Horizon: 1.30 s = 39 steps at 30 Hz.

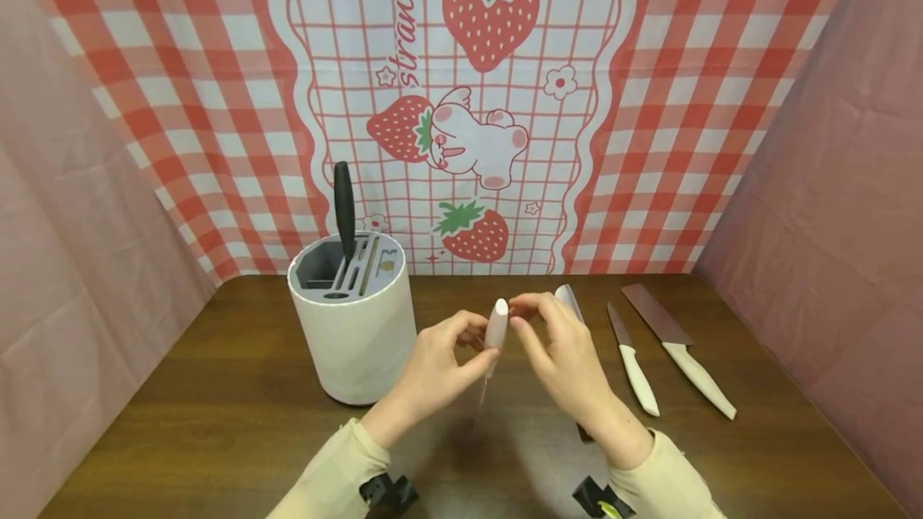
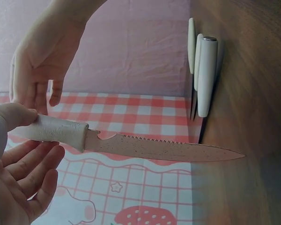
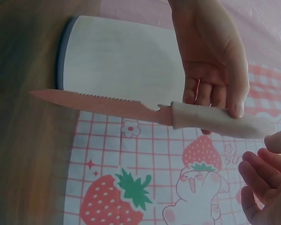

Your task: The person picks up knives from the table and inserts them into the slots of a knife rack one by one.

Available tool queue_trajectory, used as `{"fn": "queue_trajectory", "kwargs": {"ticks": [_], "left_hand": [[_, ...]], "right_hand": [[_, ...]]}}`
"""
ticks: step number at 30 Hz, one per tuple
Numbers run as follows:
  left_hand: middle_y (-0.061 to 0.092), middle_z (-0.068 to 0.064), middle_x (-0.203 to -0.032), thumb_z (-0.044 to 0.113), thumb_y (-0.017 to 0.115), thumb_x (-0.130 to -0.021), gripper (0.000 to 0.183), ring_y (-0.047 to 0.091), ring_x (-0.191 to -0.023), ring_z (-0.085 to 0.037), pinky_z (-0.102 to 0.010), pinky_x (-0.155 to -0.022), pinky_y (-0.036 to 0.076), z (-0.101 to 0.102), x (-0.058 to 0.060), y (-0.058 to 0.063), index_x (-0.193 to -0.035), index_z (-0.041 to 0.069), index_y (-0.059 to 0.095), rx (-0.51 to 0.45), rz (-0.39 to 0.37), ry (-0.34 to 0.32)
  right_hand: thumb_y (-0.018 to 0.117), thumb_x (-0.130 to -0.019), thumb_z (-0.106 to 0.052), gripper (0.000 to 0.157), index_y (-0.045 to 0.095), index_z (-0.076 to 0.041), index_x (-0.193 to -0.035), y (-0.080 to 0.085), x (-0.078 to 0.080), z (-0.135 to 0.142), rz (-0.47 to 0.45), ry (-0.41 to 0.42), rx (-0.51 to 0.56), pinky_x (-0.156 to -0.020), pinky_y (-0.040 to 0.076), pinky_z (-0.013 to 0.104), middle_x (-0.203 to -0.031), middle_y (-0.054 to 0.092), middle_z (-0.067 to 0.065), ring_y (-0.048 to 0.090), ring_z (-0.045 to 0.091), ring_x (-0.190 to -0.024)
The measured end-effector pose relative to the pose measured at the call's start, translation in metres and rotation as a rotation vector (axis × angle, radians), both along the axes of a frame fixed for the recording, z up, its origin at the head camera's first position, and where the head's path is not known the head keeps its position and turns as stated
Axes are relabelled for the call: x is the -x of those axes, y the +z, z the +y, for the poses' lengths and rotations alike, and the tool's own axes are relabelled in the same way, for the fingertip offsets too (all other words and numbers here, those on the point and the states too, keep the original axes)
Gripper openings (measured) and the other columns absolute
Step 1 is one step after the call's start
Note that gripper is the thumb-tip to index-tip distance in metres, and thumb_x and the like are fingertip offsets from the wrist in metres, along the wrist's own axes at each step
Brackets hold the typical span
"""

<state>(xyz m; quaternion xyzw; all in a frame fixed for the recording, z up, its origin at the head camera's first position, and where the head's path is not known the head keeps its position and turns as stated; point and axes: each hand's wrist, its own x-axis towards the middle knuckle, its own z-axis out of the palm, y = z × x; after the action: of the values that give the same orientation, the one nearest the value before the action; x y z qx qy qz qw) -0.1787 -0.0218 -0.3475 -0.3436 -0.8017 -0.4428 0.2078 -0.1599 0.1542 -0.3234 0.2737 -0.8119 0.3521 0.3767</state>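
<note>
Knife (image 1: pixel 496 331) tip-down above the table (image 1: pixel 216 431), handle (image 3: pixel 210 119) pinched in your left hand (image 1: pixel 441 355).
You seem to grip there to keep fingers off the blade (image 2: pixel 164 150); your right hand (image 1: pixel 570 355), loosely curved and empty, is beside the handle's end, contact unclear. Block (image 1: pixel 360 351) left, other knives (image 1: pixel 696 379) right.

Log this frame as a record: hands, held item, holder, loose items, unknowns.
left hand: left hand pinches knife by its handle
right hand: right hand beside the handle's butt end
held item: knife, pale handle up, blade down, partly serrated
holder: white holder, left side of table, black handle sticking up
loose items: cleaver, small knife, right side
unknowns: right-hand contact; partly hidden blade behind right hand
</note>
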Motion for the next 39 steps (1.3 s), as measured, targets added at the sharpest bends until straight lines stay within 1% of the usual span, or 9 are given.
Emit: {"fn": "queue_trajectory", "kwargs": {"ticks": [5,10,13,19,23,26,32,34,39], "left_hand": [[0.065,0.004,-0.080,0.014,0.070,-0.077,0.021,0.061,-0.072,-0.006,-0.023,-0.068,0.049,-0.004,0.000,0.002,-0.095,0.011,0.060,-0.019,0.019,-0.001],[0.065,0.003,-0.080,0.013,0.070,-0.077,0.022,0.062,-0.072,-0.007,-0.024,-0.068,0.050,-0.006,-0.001,0.005,-0.096,0.011,0.060,-0.021,0.017,-0.002],[0.065,0.003,-0.079,0.013,0.071,-0.077,0.023,0.062,-0.072,-0.007,-0.026,-0.067,0.050,-0.008,-0.001,0.006,-0.097,0.010,0.060,-0.027,0.018,0.004],[0.065,0.002,-0.079,0.012,0.071,-0.076,0.025,0.061,-0.070,-0.006,-0.024,-0.066,0.050,-0.012,-0.001,0.009,-0.098,0.010,0.059,-0.055,0.029,0.021],[0.064,0.001,-0.080,0.012,0.071,-0.076,0.028,0.060,-0.070,-0.007,-0.027,-0.065,0.051,-0.015,0.000,0.011,-0.101,0.009,0.059,-0.076,0.033,0.021],[0.064,0.000,-0.081,0.011,0.071,-0.076,0.030,0.059,-0.070,-0.008,-0.028,-0.065,0.051,-0.018,0.000,0.012,-0.104,0.008,0.059,-0.089,0.039,0.024],[0.064,-0.001,-0.082,0.010,0.070,-0.077,0.031,0.059,-0.071,-0.009,-0.024,-0.067,0.051,-0.027,-0.001,0.018,-0.106,0.007,0.061,-0.106,0.065,0.040],[0.064,-0.001,-0.082,0.009,0.070,-0.077,0.031,0.060,-0.072,-0.010,-0.025,-0.067,0.052,-0.030,-0.001,0.020,-0.105,0.007,0.060,-0.114,0.080,0.043],[0.065,0.000,-0.082,0.010,0.070,-0.076,0.031,0.060,-0.071,-0.011,-0.028,-0.065,0.051,-0.038,-0.003,0.024,-0.106,0.008,0.061,-0.122,0.103,0.073]], "right_hand": [[0.064,-0.081,-0.003,0.018,0.060,-0.005,-0.099,-0.002,-0.001,0.003,-0.024,-0.011,-0.016,-0.071,0.043,0.026,-0.091,0.062,0.000,0.056,0.013,-0.084],[0.062,-0.084,-0.006,0.016,0.061,-0.005,-0.099,-0.002,-0.002,0.005,-0.056,-0.015,-0.027,-0.074,0.043,0.030,-0.089,0.062,0.000,0.057,0.017,-0.084],[0.062,-0.084,-0.006,0.015,0.061,-0.005,-0.098,-0.002,-0.003,0.007,-0.065,-0.022,-0.033,-0.075,0.043,0.031,-0.089,0.063,0.000,0.057,0.016,-0.085],[0.064,-0.082,-0.005,0.015,0.062,-0.007,-0.096,-0.002,-0.002,0.011,-0.031,-0.040,-0.056,-0.073,0.041,0.028,-0.089,0.063,0.000,0.057,0.014,-0.084],[0.064,-0.081,-0.004,0.015,0.062,-0.008,-0.095,-0.004,-0.002,0.014,-0.014,-0.046,-0.070,-0.072,0.039,0.028,-0.088,0.063,0.000,0.056,0.013,-0.082],[0.065,-0.080,-0.004,0.014,0.062,-0.008,-0.094,-0.006,-0.002,0.016,-0.021,-0.052,-0.079,-0.071,0.038,0.026,-0.086,0.063,-0.001,0.056,0.011,-0.081],[0.067,-0.077,0.000,0.017,0.063,-0.009,-0.091,-0.010,-0.002,0.019,0.011,-0.068,-0.096,-0.067,0.037,0.024,-0.082,0.062,-0.005,0.055,0.009,-0.074],[0.067,-0.076,0.000,0.018,0.063,-0.009,-0.091,-0.011,-0.002,0.020,0.019,-0.074,-0.102,-0.066,0.037,0.024,-0.082,0.062,-0.006,0.054,0.008,-0.073],[0.066,-0.078,-0.001,0.015,0.063,-0.010,-0.090,-0.014,-0.004,0.024,-0.013,-0.079,-0.108,-0.067,0.036,0.024,-0.080,0.060,-0.007,0.051,0.004,-0.073]]}}
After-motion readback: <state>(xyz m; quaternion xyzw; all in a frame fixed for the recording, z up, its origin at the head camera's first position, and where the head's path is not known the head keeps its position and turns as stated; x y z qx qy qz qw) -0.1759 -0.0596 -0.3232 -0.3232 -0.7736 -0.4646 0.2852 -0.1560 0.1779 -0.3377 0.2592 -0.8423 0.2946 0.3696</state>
